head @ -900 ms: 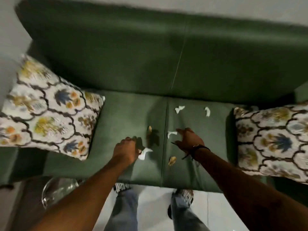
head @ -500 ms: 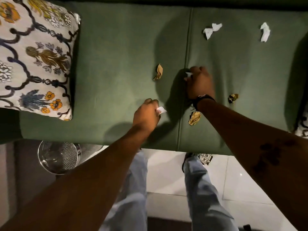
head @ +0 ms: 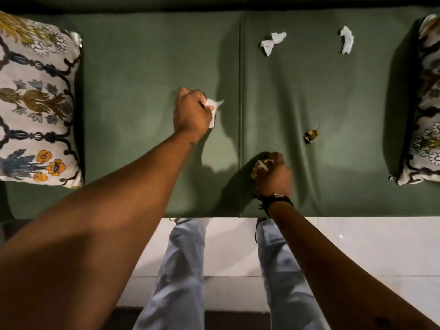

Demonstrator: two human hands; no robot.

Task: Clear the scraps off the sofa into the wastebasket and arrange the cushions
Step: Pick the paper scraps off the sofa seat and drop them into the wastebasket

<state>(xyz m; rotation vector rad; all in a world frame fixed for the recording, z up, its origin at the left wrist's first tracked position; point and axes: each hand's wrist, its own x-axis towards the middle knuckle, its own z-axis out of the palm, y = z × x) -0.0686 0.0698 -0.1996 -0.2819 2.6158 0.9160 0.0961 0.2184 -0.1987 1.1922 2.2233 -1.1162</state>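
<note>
My left hand [head: 191,111] is closed on white paper scraps [head: 214,104] over the left seat of the green sofa [head: 142,79]. My right hand [head: 273,175] rests near the seat's front edge, fist closed around white and brown scraps [head: 259,166]. Loose on the right seat lie a brown crumpled scrap [head: 310,135] and two white paper scraps [head: 272,42] [head: 346,39] near the backrest. A patterned cushion [head: 35,103] lies flat at the sofa's left end. Another patterned cushion [head: 426,103] sits at the right end.
White tiled floor [head: 357,246] runs along the sofa's front edge. My legs in light jeans [head: 181,270] stand against the seat. The wastebasket is out of view.
My left hand moved up the seat to where a brown scrap lay; that scrap is no longer visible. My right hand came back to the front edge and closed on the brown scrap there.
</note>
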